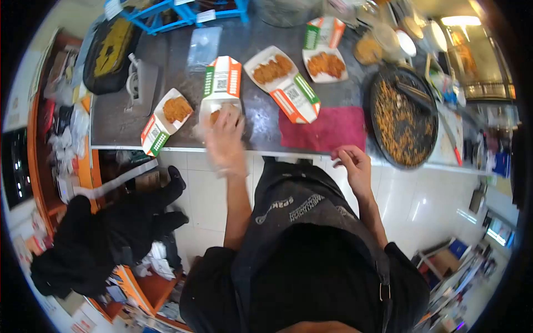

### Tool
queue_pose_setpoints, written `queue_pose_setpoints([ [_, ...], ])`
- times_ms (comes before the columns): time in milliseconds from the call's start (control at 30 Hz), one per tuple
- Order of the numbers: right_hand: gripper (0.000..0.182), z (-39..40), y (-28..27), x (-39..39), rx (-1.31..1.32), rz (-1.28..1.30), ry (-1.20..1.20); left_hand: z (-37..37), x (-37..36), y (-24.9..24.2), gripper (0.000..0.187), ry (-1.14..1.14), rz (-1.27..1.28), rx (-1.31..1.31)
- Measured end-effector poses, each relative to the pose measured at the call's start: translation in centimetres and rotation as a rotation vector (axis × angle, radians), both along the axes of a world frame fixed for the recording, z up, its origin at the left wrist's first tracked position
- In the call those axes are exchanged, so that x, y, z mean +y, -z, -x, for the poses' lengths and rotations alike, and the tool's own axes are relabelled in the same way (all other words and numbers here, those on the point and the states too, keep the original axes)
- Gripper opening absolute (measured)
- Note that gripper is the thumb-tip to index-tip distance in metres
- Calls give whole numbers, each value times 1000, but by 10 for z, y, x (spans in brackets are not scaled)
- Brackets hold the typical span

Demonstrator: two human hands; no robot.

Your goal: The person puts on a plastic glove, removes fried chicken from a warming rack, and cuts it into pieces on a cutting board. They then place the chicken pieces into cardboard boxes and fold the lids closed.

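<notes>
My left hand [225, 139], in a clear plastic glove and blurred, reaches into an open white food box [221, 89] with green and orange flaps, touching the fried food in it. My right hand [353, 164] hovers bare at the counter's front edge, fingers curled, holding nothing, just below a red cloth [327, 129]. Three more open boxes with fried pieces lie on the steel counter [127, 130]: one at the left [166, 117], one in the middle [280, 80], one farther back [325, 55].
A large round black pan [402, 116] of fried bits with tongs sits at the right. A black tray [108, 53] and a blue rack [177, 11] stand at the back left. Jars and bowls crowd the back right. Dark clothing hangs at lower left.
</notes>
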State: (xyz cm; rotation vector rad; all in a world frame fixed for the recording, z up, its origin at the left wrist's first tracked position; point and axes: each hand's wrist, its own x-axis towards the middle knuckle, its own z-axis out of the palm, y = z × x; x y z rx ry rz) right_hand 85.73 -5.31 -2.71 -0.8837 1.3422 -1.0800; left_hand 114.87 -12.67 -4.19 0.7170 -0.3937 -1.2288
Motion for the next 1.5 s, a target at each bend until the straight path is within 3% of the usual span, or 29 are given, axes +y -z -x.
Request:
queue_pose_setpoints([
  [67, 13, -7, -15, 14, 57, 180, -128, 64, -16, -30, 80, 136, 79, -41],
  [167, 29, 6, -51, 25, 210, 542, -304, 158, -38, -67, 76, 159, 313, -147],
  [300, 66, 61, -51, 68, 343, 798, 81, 285, 0, -78, 71, 422, 493, -211],
  [367, 72, 107, -46, 89, 305, 1024, 333, 358, 36, -79, 69, 580, 551, -227],
  [433, 78, 170, -62, 120, 100, 973, 259, 429, 76, -78, 67, 691, 612, -263],
  [467, 83, 206, -43, 134, 193, 1004, 284, 461, 96, -79, 66, 726, 644, -301],
  [567, 91, 313, -72, 175, 106, 770, 113, 538, 147, -79, 63, 770, 713, -515],
  [700, 104, 429, -59, 184, -83, 519, -56, 604, 181, -83, 59, 699, 830, -960],
  [733, 108, 448, -68, 177, -169, 572, -121, 611, 182, -78, 58, 699, 941, -1108],
  [767, 105, 471, -72, 172, -103, 599, -50, 611, 178, -65, 60, 726, 1247, -1278],
  [833, 100, 518, -75, 158, 16, 648, 99, 615, 170, -63, 59, 822, 1391, -1342],
  [867, 94, 540, -77, 147, 237, 513, 174, 618, 172, -80, 55, 893, 1230, -1226],
  [900, 90, 555, -79, 142, 383, 561, 103, 625, 169, -89, 51, 956, 1066, -1109],
  [933, 86, 566, -81, 139, 523, 605, 32, 649, 152, -91, 40, 561, 1134, -1158],
  [1000, 76, 583, -73, 126, 860, 707, -78, 701, 121, -100, 37, 270, 1186, -1331],
  [1033, 75, 589, -73, 117, 778, 662, -155, 714, 103, -103, 36, 119, 1220, -1414],
  [1100, 72, 619, -88, 113, 671, 535, -334, 745, 70, -91, 31, 152, 1274, -1414],
  [1233, 63, 697, -125, 104, 757, 308, -223, 800, 21, -66, 26, 127, 1272, -1434],
  [1267, 57, 721, -124, 98, 729, 380, -117, 815, 8, -56, 22, 8, 1191, -1467],
  [1367, 50, 810, -125, 65, 1161, 522, -79, 842, -30, -5, 23, -276, 899, -1524],
  [1467, 39, 903, -135, 22, 1672, 593, -116, 862, -51, 57, 45, -8, 811, -1957],
  [1500, 38, 933, -135, 10, 1814, 668, -128, 864, -41, 60, 53, 177, 734, -2046],
])
